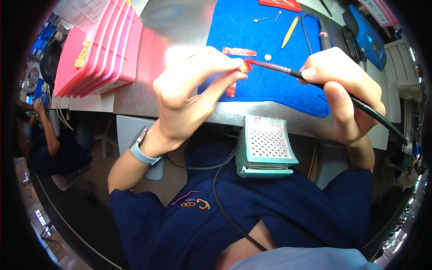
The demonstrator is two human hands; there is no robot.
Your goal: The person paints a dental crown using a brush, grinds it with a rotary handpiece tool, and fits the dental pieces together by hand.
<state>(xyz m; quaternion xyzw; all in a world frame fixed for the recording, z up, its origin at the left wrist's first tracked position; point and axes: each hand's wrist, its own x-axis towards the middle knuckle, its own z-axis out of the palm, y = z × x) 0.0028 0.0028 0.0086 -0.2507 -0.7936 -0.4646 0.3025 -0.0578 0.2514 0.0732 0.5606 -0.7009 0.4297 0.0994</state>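
Note:
My left hand pinches a small yellowish, tooth-like piece with red on it between thumb and fingertips, above the blue towel. In my right hand is a slim brush with a black handle and reddish bristles. Its bristle tip meets the small piece, or lies just in front of it; I cannot tell which. Just beyond, a pale tooth-like piece rests on the towel. Near it lies a red-marked strip, and another reddish strip shows partly below my left fingers.
The blue towel covers part of the metal bench. On it are a yellow pencil, two small burs and a red tray. A handpiece and blue control unit stand right, pink trays left, a perforated green box at the front edge.

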